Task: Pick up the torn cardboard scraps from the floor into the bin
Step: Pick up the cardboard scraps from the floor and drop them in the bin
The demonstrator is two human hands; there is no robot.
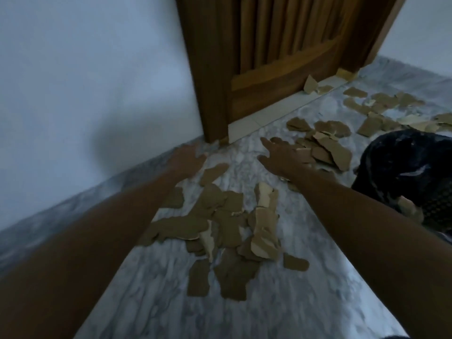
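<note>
Cardboard scraps (220, 223) litter the marble floor (151, 289) beside a wooden door (269, 57).

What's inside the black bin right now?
The black bin shows one cardboard scrap at its near edge. Its interior is too dark and cut off to see more.

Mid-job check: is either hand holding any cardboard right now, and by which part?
Nothing is held. The left hand and right hand both reach forward, fingers spread, over the cardboard scraps on the floor.
</note>
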